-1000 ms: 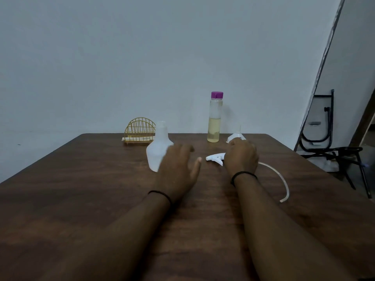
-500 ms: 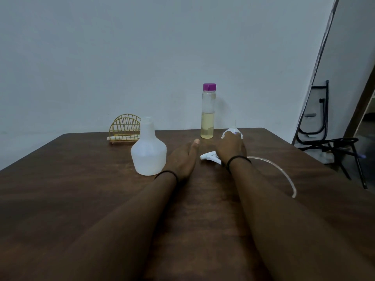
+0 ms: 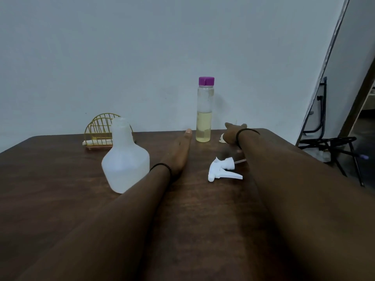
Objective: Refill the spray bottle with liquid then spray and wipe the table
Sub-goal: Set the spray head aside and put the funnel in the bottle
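The white translucent spray bottle point(image 3: 125, 159) stands uncapped on the brown table point(image 3: 60, 189), just left of my left forearm. Its white trigger head point(image 3: 223, 169) lies on the table between my arms, its tube running under my right arm. A clear bottle with a purple cap point(image 3: 204, 118), about half full of yellow liquid, stands at the far edge. My left hand point(image 3: 180, 153) lies flat with straight fingers pointing at that bottle. Farther back, my right hand point(image 3: 233, 134) is at a small white object point(image 3: 222, 137); its fingers are hidden from me.
A gold wire holder point(image 3: 99, 130) with a pale folded cloth sits at the back left. Behind the table is a plain wall. Beyond the table's right edge stands a black metal frame point(image 3: 334, 142).
My right hand has left the trigger head and moved farther back to the small white object. My left hand has slid forward past the spray bottle toward the clear bottle.
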